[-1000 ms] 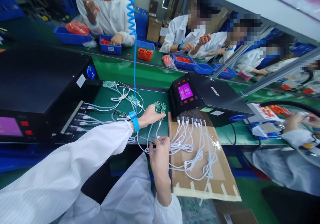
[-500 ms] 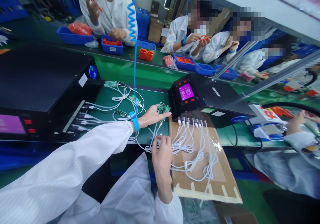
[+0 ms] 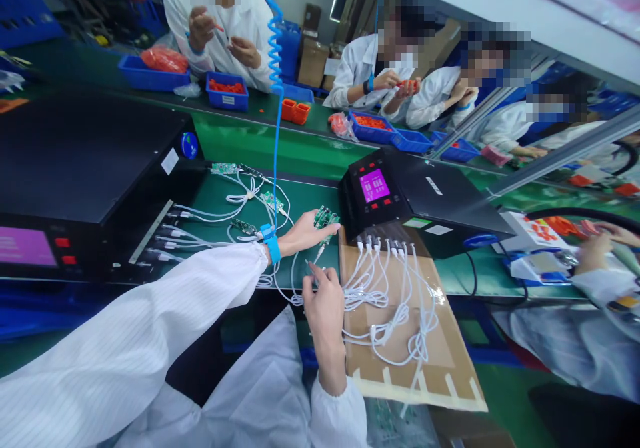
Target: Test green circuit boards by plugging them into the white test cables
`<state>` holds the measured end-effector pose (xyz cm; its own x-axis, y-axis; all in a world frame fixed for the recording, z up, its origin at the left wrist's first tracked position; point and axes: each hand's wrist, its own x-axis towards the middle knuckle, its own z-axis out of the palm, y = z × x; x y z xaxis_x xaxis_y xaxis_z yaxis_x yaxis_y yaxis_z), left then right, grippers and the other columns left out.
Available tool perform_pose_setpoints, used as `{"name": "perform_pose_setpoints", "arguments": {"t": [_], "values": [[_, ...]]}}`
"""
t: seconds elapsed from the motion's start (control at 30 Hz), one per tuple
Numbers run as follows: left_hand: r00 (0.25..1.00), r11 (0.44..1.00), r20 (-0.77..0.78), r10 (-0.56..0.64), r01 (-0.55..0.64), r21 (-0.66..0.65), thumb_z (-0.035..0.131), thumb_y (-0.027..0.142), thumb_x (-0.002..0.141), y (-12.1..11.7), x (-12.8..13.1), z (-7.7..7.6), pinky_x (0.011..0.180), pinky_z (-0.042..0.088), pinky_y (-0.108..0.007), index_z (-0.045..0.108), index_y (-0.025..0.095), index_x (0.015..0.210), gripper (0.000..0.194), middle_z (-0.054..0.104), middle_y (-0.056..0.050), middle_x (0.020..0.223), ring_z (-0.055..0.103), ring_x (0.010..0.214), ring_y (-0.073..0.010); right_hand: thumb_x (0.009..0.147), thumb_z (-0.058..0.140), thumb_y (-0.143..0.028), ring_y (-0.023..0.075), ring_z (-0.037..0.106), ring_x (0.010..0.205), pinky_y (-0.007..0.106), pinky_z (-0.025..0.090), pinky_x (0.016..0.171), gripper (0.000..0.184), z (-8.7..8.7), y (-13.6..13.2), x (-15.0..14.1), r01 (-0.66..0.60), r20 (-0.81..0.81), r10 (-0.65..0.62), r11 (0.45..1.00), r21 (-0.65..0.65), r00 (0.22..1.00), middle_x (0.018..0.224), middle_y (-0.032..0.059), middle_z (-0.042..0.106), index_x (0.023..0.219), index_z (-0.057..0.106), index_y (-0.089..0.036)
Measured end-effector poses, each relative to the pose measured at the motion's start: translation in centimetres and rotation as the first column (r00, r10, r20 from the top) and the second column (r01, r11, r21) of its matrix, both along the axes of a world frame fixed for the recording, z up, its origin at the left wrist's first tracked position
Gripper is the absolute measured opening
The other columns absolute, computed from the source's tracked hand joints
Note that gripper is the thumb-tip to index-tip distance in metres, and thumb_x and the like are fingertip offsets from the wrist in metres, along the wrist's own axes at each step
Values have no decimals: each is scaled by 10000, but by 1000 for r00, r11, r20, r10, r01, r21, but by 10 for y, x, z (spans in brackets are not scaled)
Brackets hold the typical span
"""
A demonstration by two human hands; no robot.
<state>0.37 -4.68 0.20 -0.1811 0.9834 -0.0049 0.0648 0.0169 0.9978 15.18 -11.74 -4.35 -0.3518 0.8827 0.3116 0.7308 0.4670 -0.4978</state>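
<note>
Several green circuit boards [image 3: 326,218] sit in my left hand [image 3: 301,233], its thumb stretched along their lower edge. A blue wrist strap [image 3: 273,248] with a coiled blue cord is on that wrist. Below it, my right hand [image 3: 324,308] has its fingers curled at a white cable [image 3: 319,253], whose plug points up toward the held boards. The fingertips partly hide the cable. More circuit boards [image 3: 271,201] with white leads lie on the green bench beyond my left wrist.
A black tester [image 3: 374,185] with a pink screen stands right; its bundled white cables [image 3: 367,296] lie on cardboard [image 3: 440,368]. A larger black unit [image 3: 75,161] fills the left. Across the bench, co-workers handle orange parts beside blue bins [image 3: 227,99]. Another person's hands [image 3: 595,251] work at far right.
My right index finger has lifted and stretched forward toward the plug. My left hand and its boards stay nearly in place. Across the bench, a co-worker's hand has risen from the bin.
</note>
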Motion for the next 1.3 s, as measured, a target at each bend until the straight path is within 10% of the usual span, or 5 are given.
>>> {"name": "perform_pose_setpoints", "arguments": {"t": [0.4, 0.87, 1.3], "values": [[976, 995, 217, -20, 39, -87, 693, 632, 907, -6, 4, 1, 683, 501, -293, 625, 171, 949, 468, 744, -52, 864, 649, 731, -152, 1023, 578, -423, 224, 688, 957, 375, 536, 879, 345, 11, 20, 9, 174, -509, -122, 983, 54, 852, 1024, 119, 765, 1150, 764, -163], [976, 974, 109, -190, 201, -107, 841, 620, 763, -15, 6, 3, 662, 484, -319, 623, 166, 910, 524, 694, -46, 813, 594, 679, -150, 945, 612, -540, 218, 676, 846, 365, 536, 798, 477, 32, 40, 3, 354, -666, -333, 929, -109, 668, 1017, 141, 782, 1098, 798, -128], [957, 957, 179, -229, 255, -140, 801, 692, 766, -19, 4, 2, 643, 484, -303, 646, 158, 964, 590, 712, -66, 890, 610, 712, -149, 951, 633, -549, 171, 584, 775, 336, 521, 774, 434, 33, 37, 0, 307, -670, -284, 948, -87, 686, 921, 77, 681, 1061, 801, -164]]}}
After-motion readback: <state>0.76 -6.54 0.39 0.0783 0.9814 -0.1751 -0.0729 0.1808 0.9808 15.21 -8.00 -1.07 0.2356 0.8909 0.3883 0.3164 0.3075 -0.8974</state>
